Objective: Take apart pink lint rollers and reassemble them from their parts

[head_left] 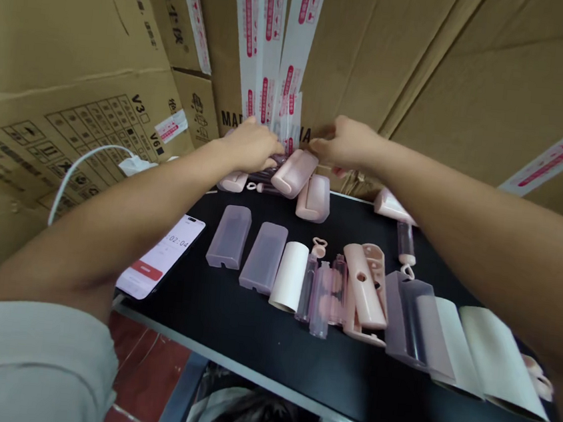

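Observation:
At the back of the black table, my left hand reaches into a pile of pink pieces, its fingers curled down over them; what lies under its fingertips is hidden. My right hand is beside the pile, fingers bent and apart, with nothing visible in it. Between the hands, a pink case with a translucent cover leans on a second pink case. A clear tube with a small ring lies under the pile, next to another pink piece.
In front stand translucent mauve covers, a white roll, clear tubes and pink shells. More white rolls lie at right. A phone shows a timer at left. Cardboard walls close off the back.

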Tool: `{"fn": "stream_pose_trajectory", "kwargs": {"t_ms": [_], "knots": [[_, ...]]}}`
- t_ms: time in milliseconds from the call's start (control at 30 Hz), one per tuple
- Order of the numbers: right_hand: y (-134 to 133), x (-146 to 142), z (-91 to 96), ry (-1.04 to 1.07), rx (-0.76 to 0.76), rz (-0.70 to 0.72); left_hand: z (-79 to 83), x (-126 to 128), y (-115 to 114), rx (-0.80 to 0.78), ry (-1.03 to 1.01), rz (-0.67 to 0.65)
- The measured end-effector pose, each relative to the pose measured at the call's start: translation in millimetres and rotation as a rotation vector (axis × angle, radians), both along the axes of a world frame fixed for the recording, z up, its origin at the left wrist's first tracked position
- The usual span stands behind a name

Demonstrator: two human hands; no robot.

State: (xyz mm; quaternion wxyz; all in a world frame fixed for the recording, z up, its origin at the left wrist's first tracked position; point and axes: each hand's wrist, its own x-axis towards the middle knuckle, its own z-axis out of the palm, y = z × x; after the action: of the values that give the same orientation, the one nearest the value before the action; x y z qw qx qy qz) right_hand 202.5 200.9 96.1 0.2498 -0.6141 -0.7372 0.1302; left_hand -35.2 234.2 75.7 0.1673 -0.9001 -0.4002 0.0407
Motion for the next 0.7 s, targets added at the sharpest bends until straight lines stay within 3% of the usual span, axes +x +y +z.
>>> {"fn": "stream_pose_trajectory", "kwargs": {"t_ms": [67,200,300,433,700], "knots": [[-14,30,15.5,-0.2,-0.065,-0.175,4.1,3,3,0.005,0.033,-0.007],[-41,98,24.3,-0.448,-0.221,-0.304,12.4,6,3,-0.053,0.073,-0.029],[-60,134,6.7,-0.625,-0.355,-0.331,13.4,8,2,-0.098,0.062,-0.028],[-80,162,-22.0,-0.646,-0.463,-0.371,9.7,14,0,-0.151,0.026,0.017],[-104,187,-55.1,-0.517,-0.299,-0.294,6.3,30,5,-0.196,0.019,-0.037]]}}
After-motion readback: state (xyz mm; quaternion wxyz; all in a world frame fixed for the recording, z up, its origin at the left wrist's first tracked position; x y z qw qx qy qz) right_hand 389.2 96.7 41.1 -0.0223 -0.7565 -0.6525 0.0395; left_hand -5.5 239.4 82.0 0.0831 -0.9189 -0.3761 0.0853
